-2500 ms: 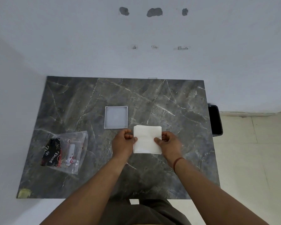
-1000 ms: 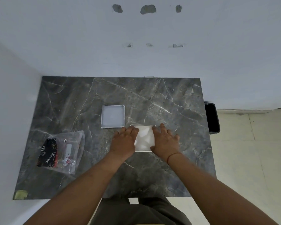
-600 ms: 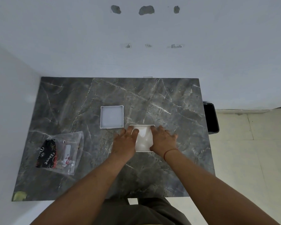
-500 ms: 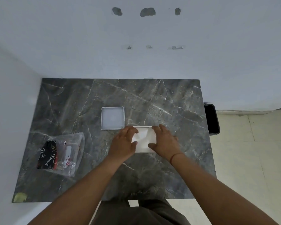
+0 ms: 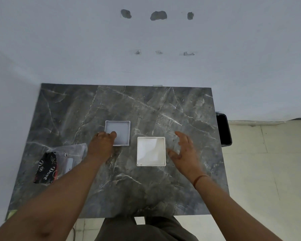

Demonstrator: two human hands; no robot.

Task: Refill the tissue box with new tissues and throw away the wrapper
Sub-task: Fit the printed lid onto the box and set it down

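Observation:
A white square tissue box point(image 5: 151, 151) stands open-topped in the middle of the dark marble table point(image 5: 163, 108), with white tissues filling it. Its grey square lid point(image 5: 120, 130) lies upside down to the left and a little farther back. My left hand point(image 5: 101, 145) rests at the lid's near left corner, thumb on the lid's inside and fingers curled at its edge. My right hand point(image 5: 184, 150) hovers just right of the box, fingers spread, holding nothing. The clear plastic wrapper point(image 5: 59, 162) with a black and red label lies flat at the table's left side.
A black bin point(image 5: 223, 129) stands on the floor against the table's right edge. The table backs onto a white wall and meets another wall on its left. A small yellowish scrap point(image 5: 11, 213) sits at the near left corner. Pale tiled floor lies to the right.
Both hands have come off the tissues in the box. My left hand moved left and back to the lid. My right hand drew away to the right and opened.

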